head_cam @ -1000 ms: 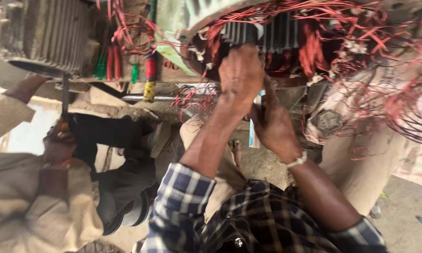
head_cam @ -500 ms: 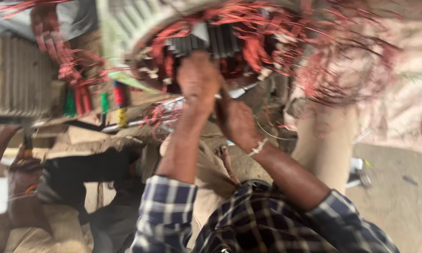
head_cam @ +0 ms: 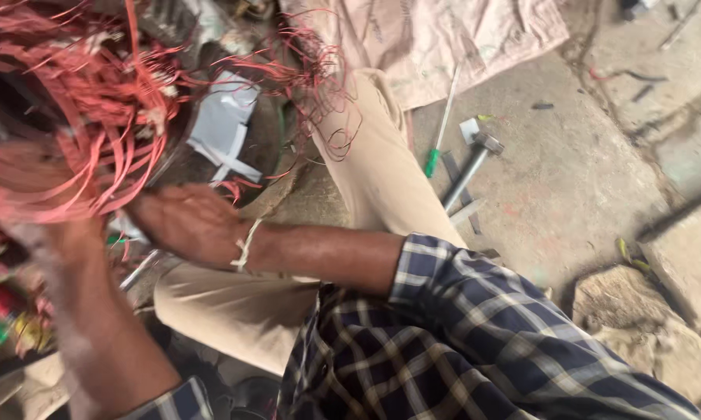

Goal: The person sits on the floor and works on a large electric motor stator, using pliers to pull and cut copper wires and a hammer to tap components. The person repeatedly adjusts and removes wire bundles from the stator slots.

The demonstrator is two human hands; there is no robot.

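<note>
Up at the left of my view, the wires [head_cam: 78, 132] spill in a red tangle out of the motor [head_cam: 257, 148], and both hands work at it. My right hand [head_cam: 191, 225] lies palm down just below the tangle, fingers loosely curled toward the strands; it touches them, but I can't tell if it grips any. My left hand [head_cam: 47, 190] is smeared by motion, buried in the wires, so I can't tell its grip either. The strands run mostly from lower left to upper right, fanning away from both hands, the left one nearer. White paper strips [head_cam: 226, 128] sit in the motor's opening, right of the wires. Pale sacking [head_cam: 444, 39] with faint print lies at top centre. On the floor [head_cam: 583, 194] to the right rest a green-handled screwdriver [head_cam: 442, 128] and a hammer [head_cam: 471, 171], well apart from my hands.
</note>
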